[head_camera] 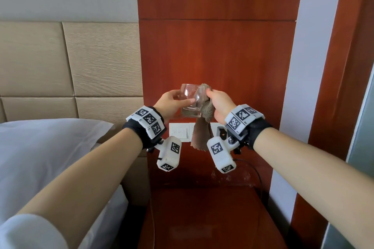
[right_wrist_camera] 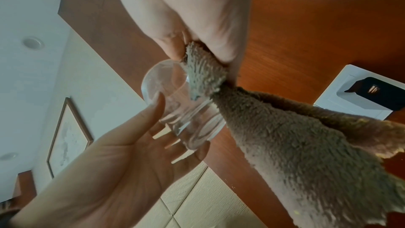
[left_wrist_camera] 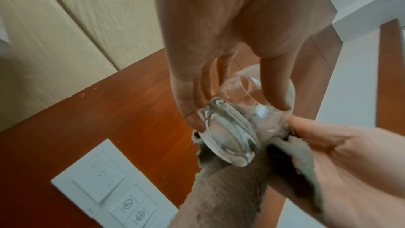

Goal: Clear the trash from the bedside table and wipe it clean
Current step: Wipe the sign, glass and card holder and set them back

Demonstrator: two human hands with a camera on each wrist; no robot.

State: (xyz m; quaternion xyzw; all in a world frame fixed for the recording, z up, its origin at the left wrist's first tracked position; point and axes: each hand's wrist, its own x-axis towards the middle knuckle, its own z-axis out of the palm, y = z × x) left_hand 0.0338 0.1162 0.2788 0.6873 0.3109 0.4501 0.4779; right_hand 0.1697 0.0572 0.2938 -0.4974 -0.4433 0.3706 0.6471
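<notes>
While the left hand (head_camera: 169, 102) curls round a clear round tumbler (head_camera: 190, 101), the right hand (head_camera: 219, 105) pinches a fuzzy brown cloth (head_camera: 203, 107) against it. Both hang mid-frame, well above the glossy wooden tabletop (head_camera: 202, 218).

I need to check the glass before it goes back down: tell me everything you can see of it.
The glass is a short, clear, rounded tumbler with a thick heavy base, and looks empty. It is held up in the air above the bedside table, tilted. The left hand holds it by the side, fingers on one wall and thumb on the other. The right hand presses a fuzzy grey-brown cloth against its opposite wall; the rest of the cloth hangs below. No chips or cracks show.
</notes>
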